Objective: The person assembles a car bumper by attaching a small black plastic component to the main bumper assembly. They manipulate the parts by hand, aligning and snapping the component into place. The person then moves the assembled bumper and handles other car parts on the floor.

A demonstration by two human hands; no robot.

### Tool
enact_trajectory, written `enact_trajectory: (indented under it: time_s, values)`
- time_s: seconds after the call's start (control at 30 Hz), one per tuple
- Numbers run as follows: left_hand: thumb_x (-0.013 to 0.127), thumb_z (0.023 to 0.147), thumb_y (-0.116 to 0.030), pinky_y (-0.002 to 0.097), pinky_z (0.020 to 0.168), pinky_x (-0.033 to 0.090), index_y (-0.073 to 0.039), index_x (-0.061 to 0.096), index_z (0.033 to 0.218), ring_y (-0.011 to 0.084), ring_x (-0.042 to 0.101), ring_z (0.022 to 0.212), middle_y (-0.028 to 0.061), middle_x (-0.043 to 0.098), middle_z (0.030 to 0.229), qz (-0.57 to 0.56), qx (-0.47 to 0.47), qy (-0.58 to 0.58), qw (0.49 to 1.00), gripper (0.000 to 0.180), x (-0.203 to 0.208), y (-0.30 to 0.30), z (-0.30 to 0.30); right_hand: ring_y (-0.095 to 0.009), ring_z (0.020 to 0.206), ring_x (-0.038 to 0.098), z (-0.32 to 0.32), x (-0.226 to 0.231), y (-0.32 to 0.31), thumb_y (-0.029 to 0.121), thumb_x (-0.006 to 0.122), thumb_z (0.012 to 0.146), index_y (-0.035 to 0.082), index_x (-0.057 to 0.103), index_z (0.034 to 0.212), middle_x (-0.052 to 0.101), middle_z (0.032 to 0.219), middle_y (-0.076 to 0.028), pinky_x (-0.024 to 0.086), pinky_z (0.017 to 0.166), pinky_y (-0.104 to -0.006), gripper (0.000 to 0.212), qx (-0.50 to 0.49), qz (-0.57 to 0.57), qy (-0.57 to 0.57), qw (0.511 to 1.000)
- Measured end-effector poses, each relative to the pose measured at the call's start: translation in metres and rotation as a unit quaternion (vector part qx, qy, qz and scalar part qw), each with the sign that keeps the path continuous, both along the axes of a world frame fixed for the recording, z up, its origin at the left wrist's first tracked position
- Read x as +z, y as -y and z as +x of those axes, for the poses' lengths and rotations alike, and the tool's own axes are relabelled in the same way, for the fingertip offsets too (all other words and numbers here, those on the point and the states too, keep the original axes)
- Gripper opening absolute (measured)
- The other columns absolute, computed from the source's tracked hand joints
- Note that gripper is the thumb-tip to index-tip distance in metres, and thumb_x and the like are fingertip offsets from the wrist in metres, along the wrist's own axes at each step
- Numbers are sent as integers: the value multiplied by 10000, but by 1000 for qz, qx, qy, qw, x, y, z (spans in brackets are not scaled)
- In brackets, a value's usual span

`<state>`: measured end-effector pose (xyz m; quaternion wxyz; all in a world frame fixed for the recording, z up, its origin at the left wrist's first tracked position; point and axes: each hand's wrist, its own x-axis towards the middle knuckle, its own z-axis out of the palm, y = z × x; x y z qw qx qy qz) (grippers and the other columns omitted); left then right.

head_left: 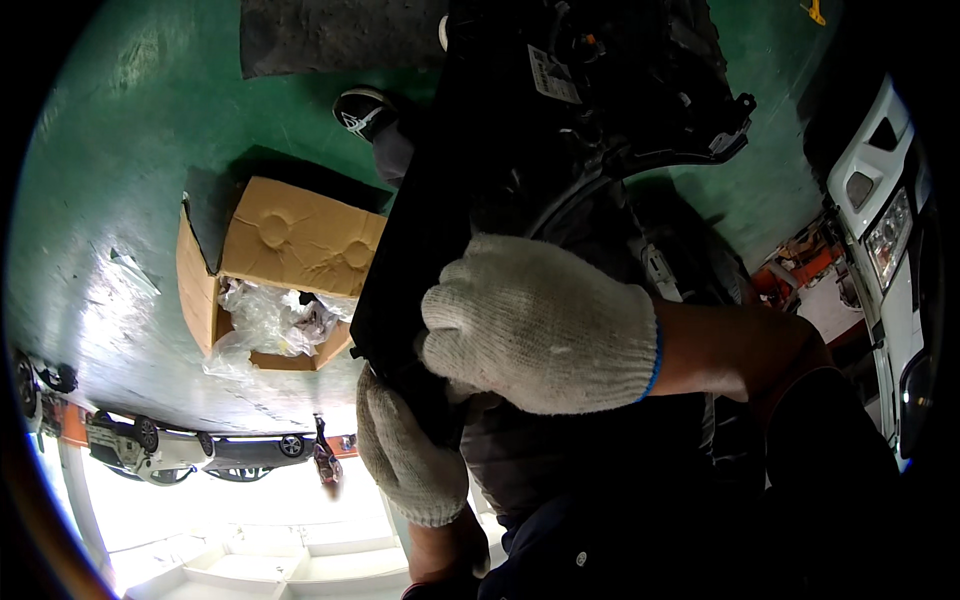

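A large black plastic car part stretches from the top of the view down to my hands, with a white label and dark wiring on its far portion. Both my hands wear off-white knit gloves. My left hand is wrapped round the near left end of the part. Just above and to the right, my right hand is closed in a fist over the part, its knuckles turned left. Whatever lies inside that fist is hidden under the glove.
An open cardboard box with clear plastic wrapping stands on the green floor at left. A person's dark shoe is beyond it. A dark mat lies at the top. At right are a white vehicle front and red equipment.
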<state>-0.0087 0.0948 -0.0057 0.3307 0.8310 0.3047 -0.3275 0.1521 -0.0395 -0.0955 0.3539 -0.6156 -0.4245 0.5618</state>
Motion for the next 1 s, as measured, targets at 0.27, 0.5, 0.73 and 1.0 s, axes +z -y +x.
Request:
enact_trajectory:
  time_s: [0.27, 0.5, 0.73, 1.0]
  values:
    - [485, 1101, -65, 436, 998, 579, 141, 510, 1428, 416, 683, 1190, 333, 606, 1373, -16, 75, -5, 997, 387, -4, 2, 1, -172, 825, 663, 4, -2, -5, 235, 759, 903, 95, 734, 836, 674, 855, -37, 561, 806, -366, 157, -27, 1, -19, 999]
    - [523, 1087, -82, 416, 943, 584, 109, 546, 1403, 362, 712, 1112, 257, 666, 1298, -102, 327, -86, 935, 370, -7, -1, 9, -170, 783, 669, 14, -8, -13, 276, 745, 930, 90, 731, 831, 678, 820, -49, 561, 778, -370, 211, 27, -4, -36, 999]
    - [672, 998, -101, 369, 836, 598, 54, 587, 1374, 308, 743, 959, 176, 736, 1203, -88, 184, -157, 966, 415, -10, -20, 24, -190, 768, 674, 0, -17, -2, 340, 753, 933, 83, 760, 927, 673, 803, -53, 567, 772, -377, 258, -9, -2, -84, 996]
    - [706, 959, -116, 273, 788, 586, 77, 539, 1385, 177, 708, 897, 139, 714, 1117, -278, 555, -87, 779, 497, -12, -11, 42, -207, 937, 693, 2, 3, 11, 221, 786, 918, 50, 742, 1151, 697, 1002, -86, 588, 786, -366, 293, -61, -32, -89, 994]
